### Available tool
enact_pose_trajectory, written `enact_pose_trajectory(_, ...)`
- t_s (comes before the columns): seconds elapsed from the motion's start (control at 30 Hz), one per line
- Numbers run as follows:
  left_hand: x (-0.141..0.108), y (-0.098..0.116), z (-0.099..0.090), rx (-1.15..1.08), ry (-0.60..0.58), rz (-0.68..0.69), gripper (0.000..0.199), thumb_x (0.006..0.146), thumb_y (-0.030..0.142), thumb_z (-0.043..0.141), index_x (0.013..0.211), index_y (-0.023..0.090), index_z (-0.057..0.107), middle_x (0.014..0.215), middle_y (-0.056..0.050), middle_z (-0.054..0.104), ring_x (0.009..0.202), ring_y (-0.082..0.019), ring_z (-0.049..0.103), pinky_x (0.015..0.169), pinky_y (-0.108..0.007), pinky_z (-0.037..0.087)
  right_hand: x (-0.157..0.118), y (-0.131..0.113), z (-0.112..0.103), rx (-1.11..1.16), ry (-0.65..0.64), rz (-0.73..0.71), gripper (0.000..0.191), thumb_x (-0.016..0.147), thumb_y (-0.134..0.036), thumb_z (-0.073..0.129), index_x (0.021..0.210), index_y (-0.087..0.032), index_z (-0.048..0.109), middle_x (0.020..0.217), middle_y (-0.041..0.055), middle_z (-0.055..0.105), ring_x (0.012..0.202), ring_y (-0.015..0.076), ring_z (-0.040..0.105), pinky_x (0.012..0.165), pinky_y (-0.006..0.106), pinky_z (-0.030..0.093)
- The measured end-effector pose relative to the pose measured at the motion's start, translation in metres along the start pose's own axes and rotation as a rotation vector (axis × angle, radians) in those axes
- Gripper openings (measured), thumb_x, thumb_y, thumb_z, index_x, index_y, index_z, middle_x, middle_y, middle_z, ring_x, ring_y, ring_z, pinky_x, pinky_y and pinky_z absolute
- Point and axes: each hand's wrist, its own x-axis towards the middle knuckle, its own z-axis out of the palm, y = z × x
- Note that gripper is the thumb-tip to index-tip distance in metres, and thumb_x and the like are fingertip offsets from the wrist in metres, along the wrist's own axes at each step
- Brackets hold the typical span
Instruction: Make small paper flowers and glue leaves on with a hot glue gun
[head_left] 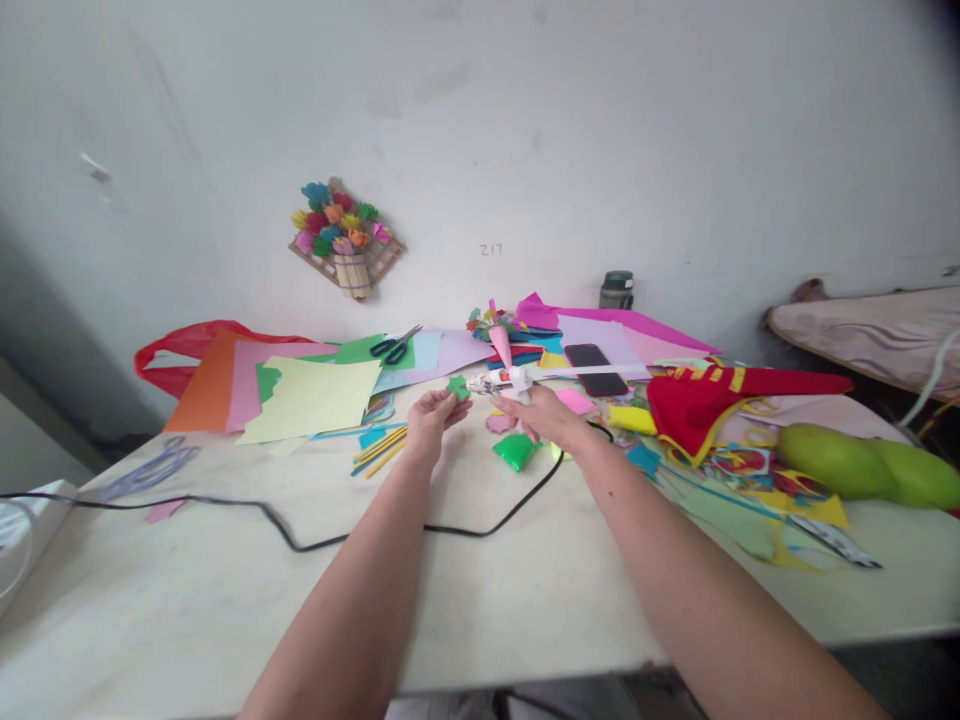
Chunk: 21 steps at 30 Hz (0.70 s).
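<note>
In the middle of the table, my left hand (435, 415) pinches a small green paper piece (458, 387) between its fingertips. My right hand (536, 412) is closed around a white glue gun (517, 380), whose nozzle points left, close to the green piece. A long white glue stick (592, 371) extends from the gun's rear. Just below my right hand lies a shiny green packet (516, 452). Yellow and blue sticks (381, 450) rest to the left of my left wrist.
Scissors (394, 347) and coloured sheets (315, 400) lie at the back left. A phone (595, 370), red cloth (694, 405), green fruit (832, 460) and paper scraps are on the right. A black cable (300, 547) crosses beneath my forearms. A bottle (616, 290) stands behind.
</note>
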Motion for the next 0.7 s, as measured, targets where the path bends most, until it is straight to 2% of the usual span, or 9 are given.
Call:
enact_pose_trajectory(0.23, 0.0005, -0.0009, -0.0007, 0.005, -0.006, -0.001, 0.029, 0.058, 0.026, 0.071, 0.073, 0.014, 0.049, 0.068, -0.005, 0.066, 0.07, -0.019, 0.064, 0.069, -0.031, 0.049, 0.0015, 0.0021, 0.0003, -0.031, 0.001, 0.005, 0.037, 0.067, -0.052, 0.056, 0.065, -0.016, 0.055, 0.046, -0.0014, 0.05, 0.029, 0.0058, 0.038, 0.026, 0.018, 0.028)
enact_pose_trajectory(0.7, 0.0007, -0.0011, -0.0011, 0.009, -0.017, -0.014, 0.028, 0.059, 0.026, 0.07, 0.074, 0.012, 0.05, 0.068, -0.007, 0.066, 0.069, -0.019, 0.065, 0.067, -0.029, 0.05, 0.0021, 0.003, -0.0001, -0.159, -0.023, 0.043, 0.043, 0.069, -0.056, 0.051, 0.078, -0.015, 0.055, 0.05, -0.0019, 0.05, 0.032, 0.0061, 0.041, 0.029, 0.018, 0.031)
